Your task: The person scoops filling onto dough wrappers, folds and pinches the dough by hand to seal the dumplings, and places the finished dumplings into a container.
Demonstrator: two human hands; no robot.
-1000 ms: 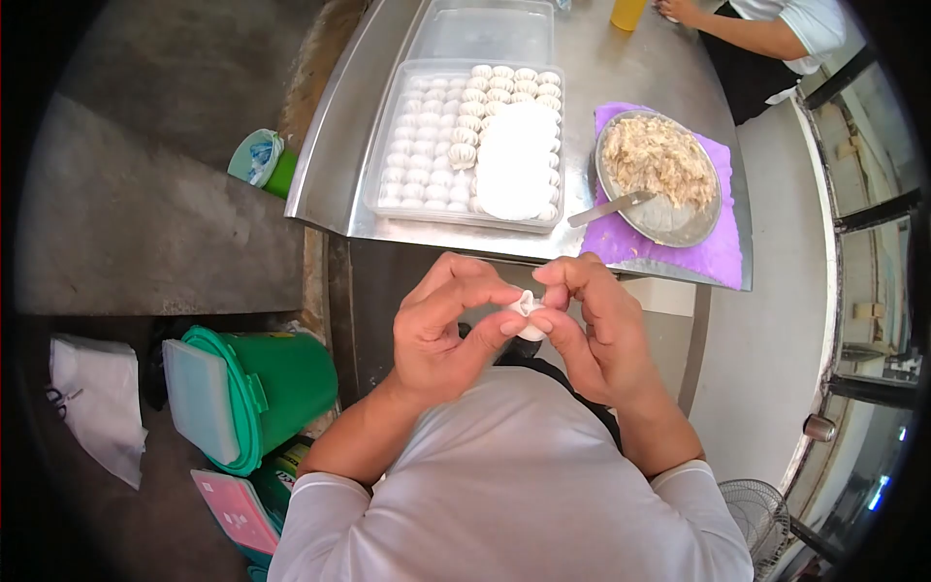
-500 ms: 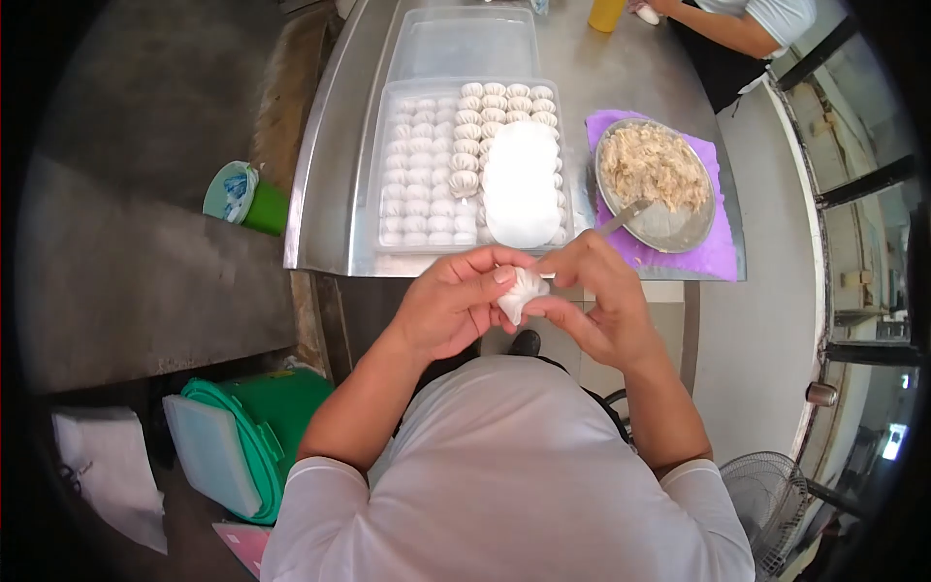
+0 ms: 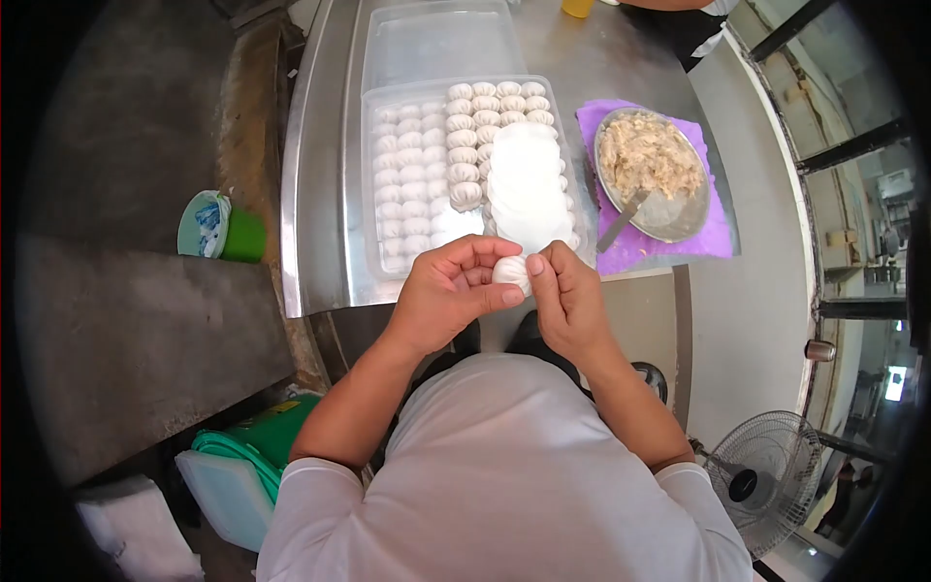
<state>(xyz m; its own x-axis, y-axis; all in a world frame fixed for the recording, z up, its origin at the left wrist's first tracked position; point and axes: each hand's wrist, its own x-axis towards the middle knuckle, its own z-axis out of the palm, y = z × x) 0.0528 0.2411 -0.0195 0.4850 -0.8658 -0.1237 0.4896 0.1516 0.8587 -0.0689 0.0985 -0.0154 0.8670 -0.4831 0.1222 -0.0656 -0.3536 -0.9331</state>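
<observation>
A white pleated dumpling (image 3: pixel 511 275) is held between my two hands, in front of the table's near edge. My left hand (image 3: pixel 448 291) is closed around its left side, thumb below and fingers above. On the right side my right hand (image 3: pixel 567 296) pinches it with thumb and curled forefinger. Just beyond lies a stack of round white dough wrappers (image 3: pixel 529 184), resting over part of a plastic tray (image 3: pixel 371 184). Rows of pleated dumplings (image 3: pixel 464 155) fill the tray, those on the left seen through a translucent cover.
To the right, a metal bowl of filling (image 3: pixel 648 155) with a spatula (image 3: pixel 623 221) stands on a purple cloth (image 3: pixel 713 218). A clear lid (image 3: pixel 436 44) lies behind the tray. Another person's arm (image 3: pixel 669 4) shows at the far edge. A fan (image 3: pixel 766 475) stands at lower right, a green bin (image 3: pixel 244 236) at left.
The dumpling has turned and looks rounder, its pleats gathered. My right hand has shifted slightly left and tightened its pinch. The camera view has tilted, so the table appears moved left.
</observation>
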